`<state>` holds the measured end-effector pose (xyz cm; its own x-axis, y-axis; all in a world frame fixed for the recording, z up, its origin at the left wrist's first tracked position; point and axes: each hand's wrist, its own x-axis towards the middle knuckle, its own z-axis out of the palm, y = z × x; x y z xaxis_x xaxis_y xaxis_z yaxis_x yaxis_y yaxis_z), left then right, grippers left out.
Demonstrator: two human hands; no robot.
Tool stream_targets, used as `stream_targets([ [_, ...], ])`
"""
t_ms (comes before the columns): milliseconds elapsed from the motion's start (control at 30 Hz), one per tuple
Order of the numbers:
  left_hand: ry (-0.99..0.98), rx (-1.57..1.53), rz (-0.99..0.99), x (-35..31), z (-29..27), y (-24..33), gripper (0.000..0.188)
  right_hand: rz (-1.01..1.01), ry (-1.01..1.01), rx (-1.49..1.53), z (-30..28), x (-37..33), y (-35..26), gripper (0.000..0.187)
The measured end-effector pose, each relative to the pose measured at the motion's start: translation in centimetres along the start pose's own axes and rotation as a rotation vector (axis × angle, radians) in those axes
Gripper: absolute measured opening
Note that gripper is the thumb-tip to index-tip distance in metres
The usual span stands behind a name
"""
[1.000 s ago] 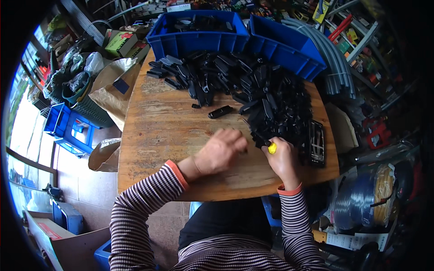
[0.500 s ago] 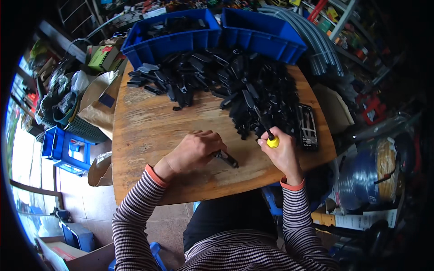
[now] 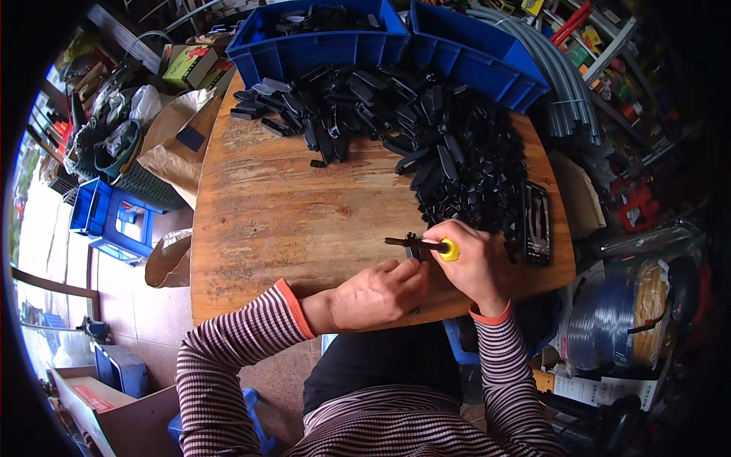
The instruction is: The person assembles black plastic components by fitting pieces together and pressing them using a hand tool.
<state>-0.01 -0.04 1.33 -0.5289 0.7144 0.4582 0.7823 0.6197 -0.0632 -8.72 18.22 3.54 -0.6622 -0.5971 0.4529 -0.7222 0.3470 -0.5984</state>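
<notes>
My right hand [image 3: 476,263] is closed around a yellow-handled tool [image 3: 450,249], seemingly a screwdriver, its dark shaft pointing left. Close beside it, my left hand [image 3: 381,293] has its fingers curled around a small black plastic part [image 3: 413,250], whose upper end shows below and behind the shaft. Whether the shaft touches the part is hard to make out. Most of the part is hidden by my fingers. Beyond both hands lies a large heap of black plastic parts [image 3: 449,152], long pieces at the left and smaller ones at the right.
Two blue bins [image 3: 320,49] stand at the back of the wooden table [image 3: 282,206]; the left one holds black parts. A black phone [image 3: 537,225] lies at the right edge. Left of the table are a paper bag [image 3: 171,156] and a blue stool [image 3: 126,221].
My right hand has swung the tool from pointing away to pointing left. My left hand has moved right and nearer to me with the black part, bringing the hands together. The view has shifted slightly.
</notes>
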Motion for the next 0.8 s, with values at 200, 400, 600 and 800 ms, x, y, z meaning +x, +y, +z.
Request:
stream_targets([
  [200,-0.076,-0.015,-0.002,-0.1,0.2,0.1,0.031,-0.024,-0.125,-0.110,0.8,0.8,-0.1,0.020],
  [400,-0.003,0.076,0.001,-0.5,0.7,0.3,0.028,-0.157,-0.336,-0.090,-0.6,2.0,0.9,0.018],
  [600,-0.068,0.074,-0.012,-0.4,0.4,0.3,0.029,0.120,0.121,0.417,-1.2,4.8,-2.3,0.010],
  [800,-0.097,0.039,0.014,0.2,0.4,-0.7,0.035,0.182,0.241,0.609,1.6,4.2,-0.2,0.009],
])
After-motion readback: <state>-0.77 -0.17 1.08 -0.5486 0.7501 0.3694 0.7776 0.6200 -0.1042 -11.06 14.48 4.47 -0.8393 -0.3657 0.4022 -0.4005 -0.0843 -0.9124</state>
